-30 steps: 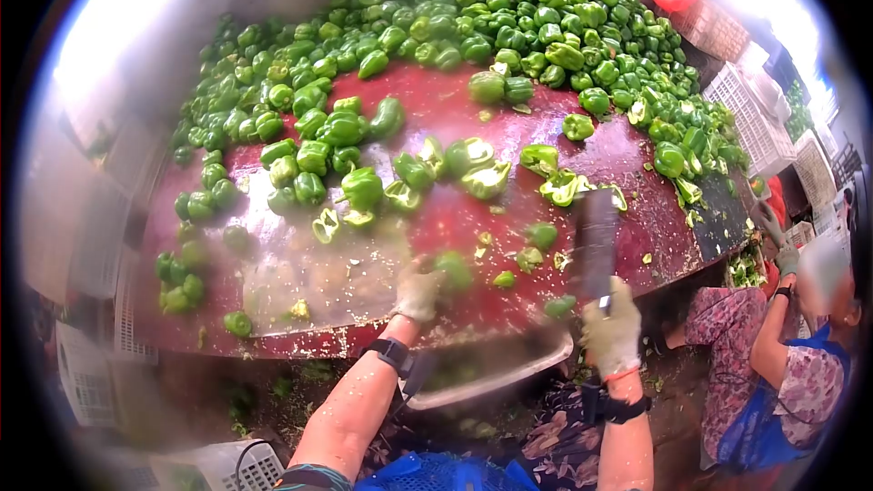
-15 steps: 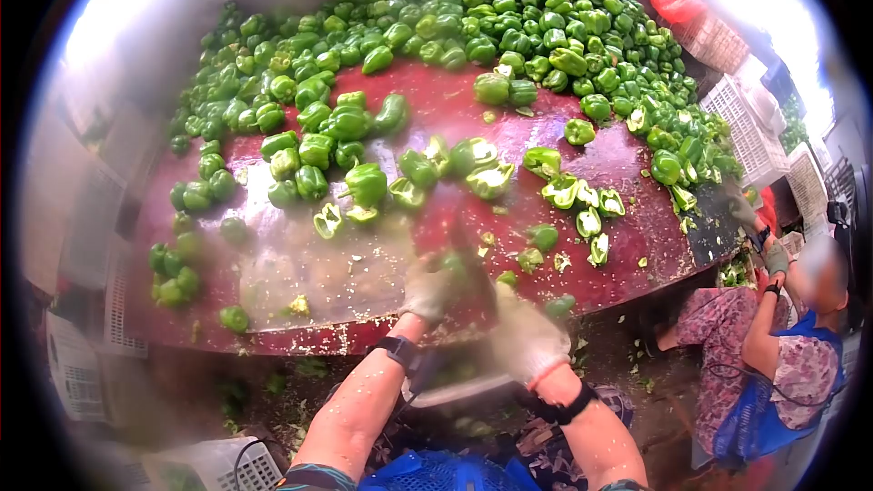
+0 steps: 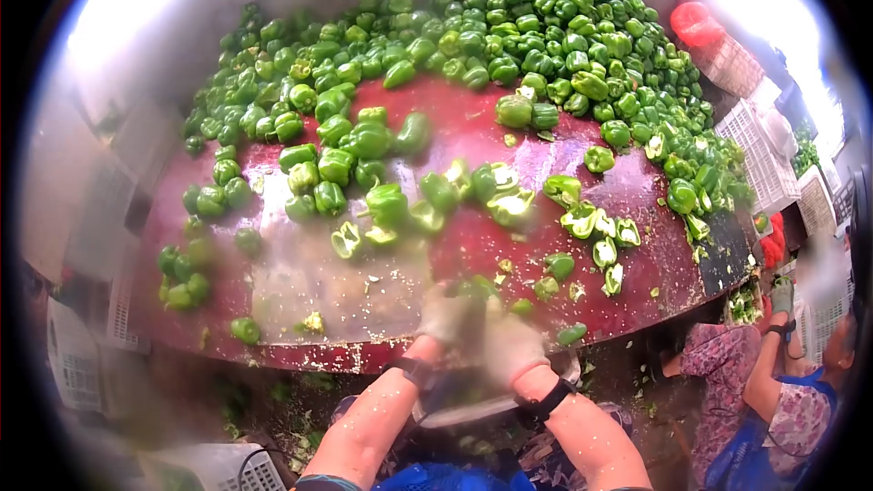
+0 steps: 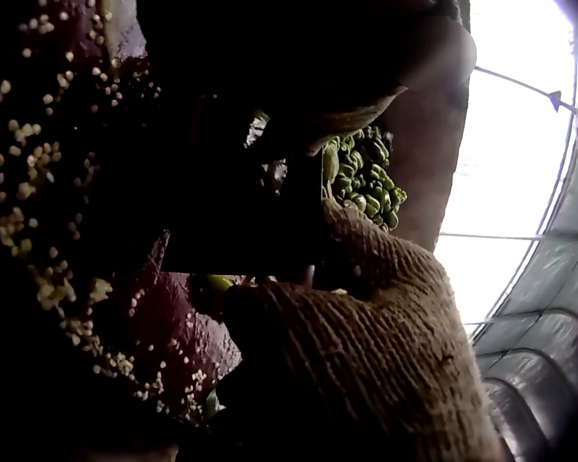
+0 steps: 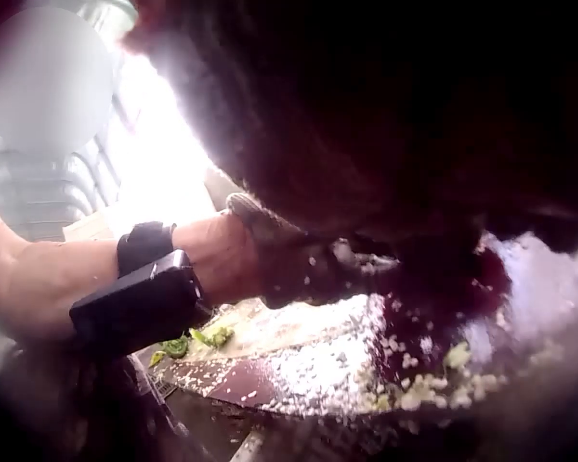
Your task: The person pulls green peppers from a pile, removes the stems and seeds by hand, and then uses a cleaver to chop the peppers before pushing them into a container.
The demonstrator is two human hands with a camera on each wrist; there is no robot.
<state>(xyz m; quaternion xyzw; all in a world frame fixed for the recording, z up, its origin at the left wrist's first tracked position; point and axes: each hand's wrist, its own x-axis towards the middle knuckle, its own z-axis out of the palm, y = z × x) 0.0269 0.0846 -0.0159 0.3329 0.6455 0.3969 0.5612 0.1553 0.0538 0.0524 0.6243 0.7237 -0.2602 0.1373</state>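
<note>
My gloved left hand holds a green bell pepper close over the near edge of the red tabletop. Beside it, my gloved right hand grips a broad-bladed cleaver, blurred between the two hands. In the left wrist view the right glove shows ribbed knit near the dark blade; the left hand is mostly in shadow there. The right wrist view is largely dark, with the left wrist's strap showing. Cut pepper halves lie right of the hands.
A large heap of whole green peppers covers the back of the table. More whole and halved peppers lie mid-table, with pale seeds scattered along the front edge. White crates stand at right, where another person sits. A tub is below the table edge.
My right hand has swung the cleaver left, from the cut halves to beside my left hand. Pepper halves are left lying at right. The left hand keeps hold of its pepper.
</note>
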